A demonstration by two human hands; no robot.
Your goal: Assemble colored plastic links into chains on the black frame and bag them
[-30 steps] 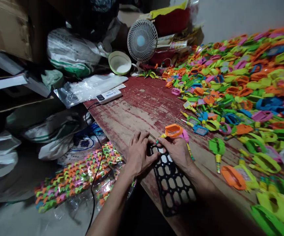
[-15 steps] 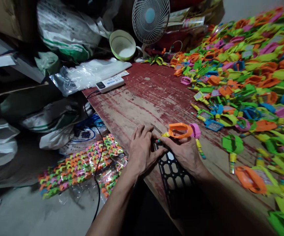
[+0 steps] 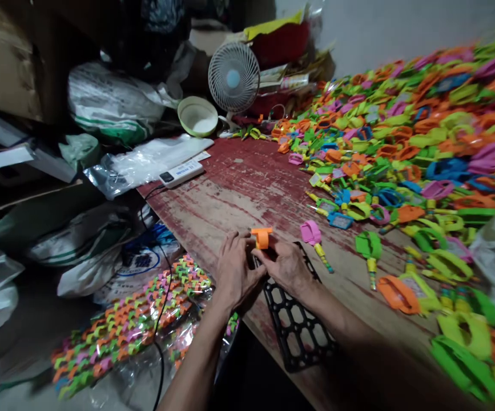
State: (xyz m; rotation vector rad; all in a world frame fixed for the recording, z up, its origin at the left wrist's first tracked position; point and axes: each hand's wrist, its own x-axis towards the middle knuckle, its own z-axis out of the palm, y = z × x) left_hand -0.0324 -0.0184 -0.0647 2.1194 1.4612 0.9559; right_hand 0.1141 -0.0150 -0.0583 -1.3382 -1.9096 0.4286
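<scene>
My left hand (image 3: 235, 266) and my right hand (image 3: 285, 264) meet at the near edge of a worn red table (image 3: 238, 188). Both pinch a small orange plastic toy piece (image 3: 261, 237) held upright between their fingertips. Under the hands lies a black plastic grid tray (image 3: 295, 319) with hexagon holes, its near end hanging over the table edge. A pink plastic toy (image 3: 312, 234) with a yellow stem lies just right of my right hand.
A big heap of bright plastic toys (image 3: 405, 137) covers the table's right side. At the far end stand a white fan (image 3: 233, 77) and a bowl (image 3: 197, 116). A white power strip (image 3: 181, 171) sits at the left edge; bagged colourful strips (image 3: 127, 319) lie on the floor.
The pink toy left my right hand and now lies on the table. The orange piece now stands upright between both hands. The camera view shifted.
</scene>
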